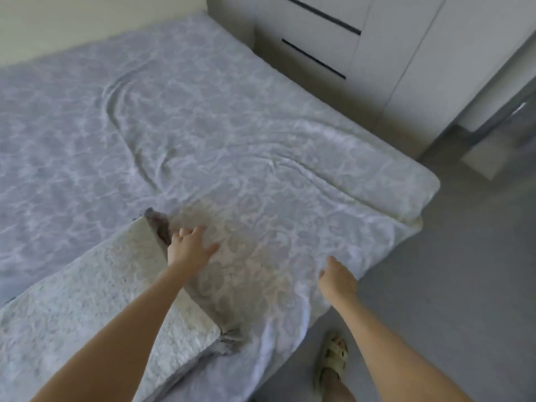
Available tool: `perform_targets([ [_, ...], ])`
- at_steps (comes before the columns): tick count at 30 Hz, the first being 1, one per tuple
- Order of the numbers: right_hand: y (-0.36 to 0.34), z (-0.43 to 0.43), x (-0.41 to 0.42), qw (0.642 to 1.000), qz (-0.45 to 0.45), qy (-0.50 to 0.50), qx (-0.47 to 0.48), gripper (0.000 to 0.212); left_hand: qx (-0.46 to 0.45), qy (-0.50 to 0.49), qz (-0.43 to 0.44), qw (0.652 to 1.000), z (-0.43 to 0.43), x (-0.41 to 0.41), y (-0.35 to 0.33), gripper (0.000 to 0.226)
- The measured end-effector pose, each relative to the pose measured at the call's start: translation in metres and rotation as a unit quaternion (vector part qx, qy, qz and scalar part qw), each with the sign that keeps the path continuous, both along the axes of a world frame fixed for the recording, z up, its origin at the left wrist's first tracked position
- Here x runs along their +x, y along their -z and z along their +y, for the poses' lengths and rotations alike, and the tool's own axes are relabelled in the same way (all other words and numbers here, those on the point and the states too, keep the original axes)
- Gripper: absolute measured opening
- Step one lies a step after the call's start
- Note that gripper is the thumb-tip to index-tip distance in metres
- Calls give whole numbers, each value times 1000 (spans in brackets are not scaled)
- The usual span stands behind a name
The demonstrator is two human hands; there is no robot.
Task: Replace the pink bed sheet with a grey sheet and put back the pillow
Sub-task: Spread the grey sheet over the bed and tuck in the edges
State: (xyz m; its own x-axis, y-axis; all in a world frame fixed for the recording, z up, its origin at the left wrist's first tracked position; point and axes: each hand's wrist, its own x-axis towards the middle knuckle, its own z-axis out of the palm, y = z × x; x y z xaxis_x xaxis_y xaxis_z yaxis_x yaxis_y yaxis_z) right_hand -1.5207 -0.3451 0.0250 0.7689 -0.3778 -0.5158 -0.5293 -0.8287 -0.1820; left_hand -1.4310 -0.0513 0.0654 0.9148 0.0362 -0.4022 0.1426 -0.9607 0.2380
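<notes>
A grey patterned sheet point(203, 117) lies spread over the bed, with long wrinkles across its middle. Near the front, part of the sheet is pulled back and the bare white mattress point(87, 291) shows. My left hand point(188, 245) rests with spread fingers on the sheet, right at the edge of that bare patch. My right hand point(338, 278) grips the sheet's edge at the near side of the bed, fingers curled under the cloth. No pink sheet and no pillow are in view.
A white wardrobe with dark handle slots point(333, 39) stands close beyond the bed's right side. Grey floor point(464, 256) runs along the right. My sandalled foot point(333, 361) stands beside the bed's near corner. A pale wall point(87, 18) backs the bed.
</notes>
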Motion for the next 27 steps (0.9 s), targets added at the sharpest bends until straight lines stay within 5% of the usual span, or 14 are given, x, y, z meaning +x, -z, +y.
perform_targets([
  [10,109,-202,-18,931,80,295,198,54,25,186,112,976,-260,50,115,57],
  [16,201,-208,-22,838,137,388,358,72,41,258,130,956,-342,70,187,56],
  [21,249,-171,-26,766,160,401,476,70,95,369,221,898,-360,71,232,68],
  [23,262,-153,-27,770,122,391,490,30,108,393,258,876,-360,73,245,73],
  [27,272,-131,-27,817,25,411,405,38,104,408,274,864,-353,83,259,70],
])
